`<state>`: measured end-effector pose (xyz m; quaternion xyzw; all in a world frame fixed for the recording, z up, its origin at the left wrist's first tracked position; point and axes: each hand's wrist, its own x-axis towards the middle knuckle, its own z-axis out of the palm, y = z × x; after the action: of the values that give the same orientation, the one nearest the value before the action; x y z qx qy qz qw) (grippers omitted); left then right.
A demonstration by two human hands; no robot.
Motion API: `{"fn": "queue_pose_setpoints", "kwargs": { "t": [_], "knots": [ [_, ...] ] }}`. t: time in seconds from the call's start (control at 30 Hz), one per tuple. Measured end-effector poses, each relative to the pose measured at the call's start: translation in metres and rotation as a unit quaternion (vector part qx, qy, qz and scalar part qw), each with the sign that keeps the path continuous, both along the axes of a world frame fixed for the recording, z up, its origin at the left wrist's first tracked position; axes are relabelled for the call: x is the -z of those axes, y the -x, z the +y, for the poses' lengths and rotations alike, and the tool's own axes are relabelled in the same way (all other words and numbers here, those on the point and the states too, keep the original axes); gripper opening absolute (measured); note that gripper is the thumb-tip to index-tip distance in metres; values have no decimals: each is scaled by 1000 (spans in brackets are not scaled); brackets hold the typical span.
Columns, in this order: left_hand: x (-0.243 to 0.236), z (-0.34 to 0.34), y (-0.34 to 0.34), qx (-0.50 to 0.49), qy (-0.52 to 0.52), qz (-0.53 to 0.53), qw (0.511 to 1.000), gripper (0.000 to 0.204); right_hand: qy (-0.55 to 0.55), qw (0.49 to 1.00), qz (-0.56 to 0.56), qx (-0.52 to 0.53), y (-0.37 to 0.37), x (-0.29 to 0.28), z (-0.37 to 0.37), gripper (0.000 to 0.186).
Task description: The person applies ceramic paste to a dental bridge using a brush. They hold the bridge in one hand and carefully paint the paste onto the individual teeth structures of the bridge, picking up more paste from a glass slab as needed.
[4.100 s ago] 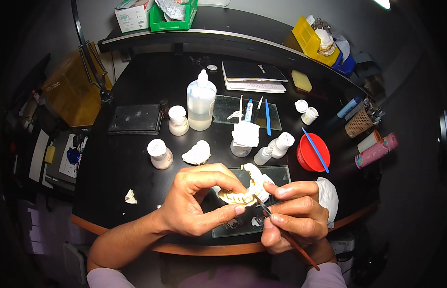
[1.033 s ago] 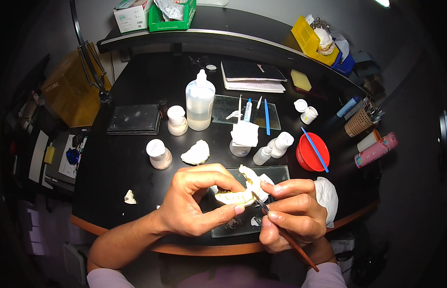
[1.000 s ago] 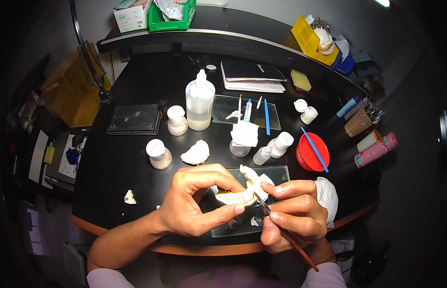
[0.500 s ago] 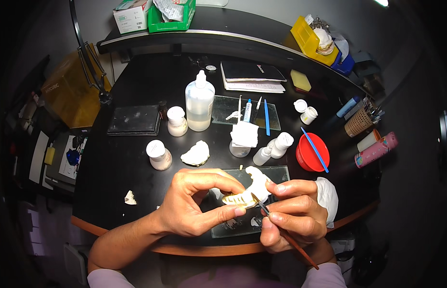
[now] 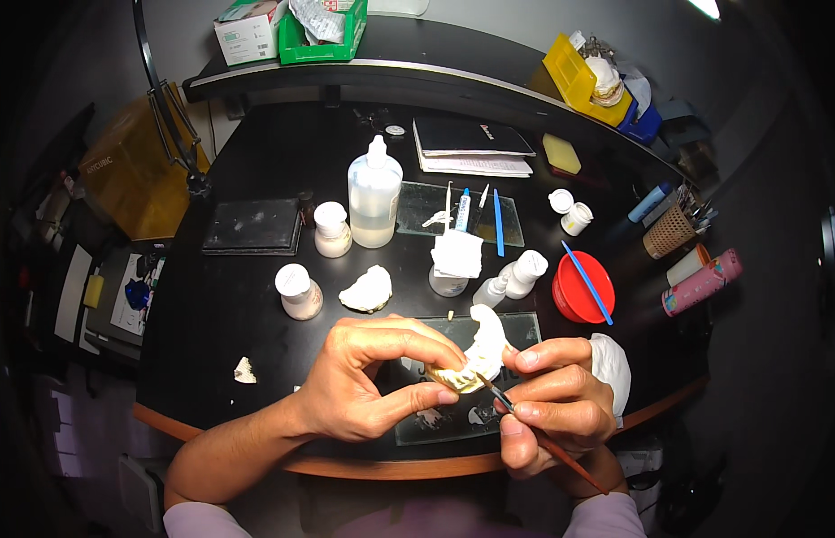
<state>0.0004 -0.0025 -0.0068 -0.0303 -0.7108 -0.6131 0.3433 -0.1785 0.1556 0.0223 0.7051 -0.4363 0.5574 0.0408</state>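
My left hand [image 5: 368, 377] grips a pale plaster dental cast [image 5: 487, 341] between thumb and fingers, tilted above a glass slab [image 5: 522, 326]. My right hand [image 5: 565, 403] is closed round a thin brush [image 5: 561, 455] with a reddish-brown handle. The brush's dark tip meets the cast's lower edge, close to my left thumb. A fingertip of my right hand is at the cast's right side. My left fingers hide part of the row of teeth. A small tooth-like piece [image 5: 450, 316] lies just behind the cast.
Behind my hands stand a large dropper bottle [image 5: 373, 204], powder jars [image 5: 298, 291], a gauze-topped jar [image 5: 457, 255] and small white bottles [image 5: 527, 273]. A red bowl [image 5: 574, 300] bears a blue spatula [image 5: 589, 282]. Another plaster piece [image 5: 367, 289] lies left; white cloth [image 5: 612, 377] lies right.
The cast has turned in my left hand, so its teeth show less and its upper arm leans further right. My right hand and the brush have shifted slightly right.
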Motion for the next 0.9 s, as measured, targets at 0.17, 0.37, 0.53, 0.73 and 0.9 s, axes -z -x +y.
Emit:
{"fn": "queue_pose_setpoints", "kwargs": {
  "t": [0.17, 0.37, 0.53, 0.73, 0.9],
  "knots": [
    [1, 0, -1, -4, 6, -4, 1000, 23, 16, 1000, 5, 4, -1, 4, -3, 20],
    [0, 1, 0, 1, 2, -2, 1000, 23, 16, 999, -29, -8, 1, 2, -2, 26],
    [3, 3, 0, -7, -40, -21, 999, 22, 0, 990, -138, -33, 3, 12, -13, 26],
    [2, 1, 3, -39, -3, -37, 999, 20, -12, 993, -116, -11, 3, 7, -12, 26],
    [1, 0, 2, -43, 9, -44, 998, 22, -24, 997, -80, -6, 5, 3, -13, 27]
  ]
}}
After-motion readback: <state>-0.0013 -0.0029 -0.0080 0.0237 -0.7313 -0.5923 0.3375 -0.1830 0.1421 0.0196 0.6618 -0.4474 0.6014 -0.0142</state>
